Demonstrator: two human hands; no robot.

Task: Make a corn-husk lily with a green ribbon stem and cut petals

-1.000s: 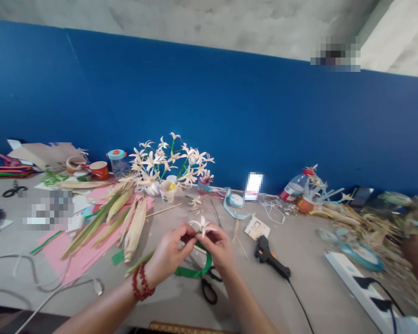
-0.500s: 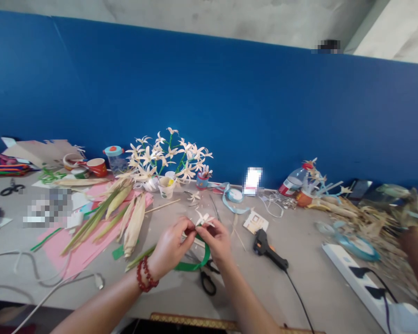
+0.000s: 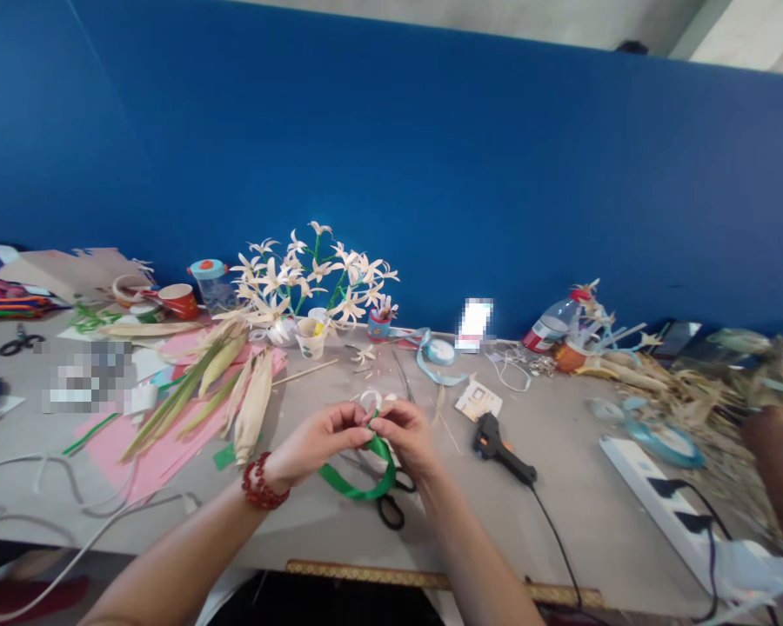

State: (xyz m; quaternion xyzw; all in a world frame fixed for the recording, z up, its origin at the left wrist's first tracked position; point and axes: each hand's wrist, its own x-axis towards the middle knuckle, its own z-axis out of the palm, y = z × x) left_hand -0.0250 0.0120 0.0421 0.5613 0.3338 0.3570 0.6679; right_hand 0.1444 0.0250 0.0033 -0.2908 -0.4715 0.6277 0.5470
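Observation:
My left hand [image 3: 330, 435] and my right hand [image 3: 405, 433] meet above the middle of the table, fingertips pinched close together. From the left fingers hangs a green ribbon [image 3: 358, 489], looping down below both hands. A small white flower [image 3: 371, 398] shows between the fingertips, with the right thumb and fingers closed on its base; its lower part is hidden. Beneath the hands lie scissors with black handles [image 3: 391, 511], their blades partly covered by the ribbon and hands. Past the hands, a paper cup [image 3: 311, 341] stands before a spray of white husk flowers [image 3: 319, 271].
To the right rest a black glue gun [image 3: 504, 452], a white power strip [image 3: 652, 504] and a blue ribbon roll [image 3: 669, 448]. Corn husks [image 3: 253, 409] lie on pink paper [image 3: 150, 456] at left. Another person's hand [image 3: 779, 452] is at the far right. White cables [image 3: 58, 487] cross the left front.
The view has tilted slightly downward. The white flower has turned and sits lower between my fingertips, less of it showing. My hands remain together, and the green ribbon loop hangs more openly.

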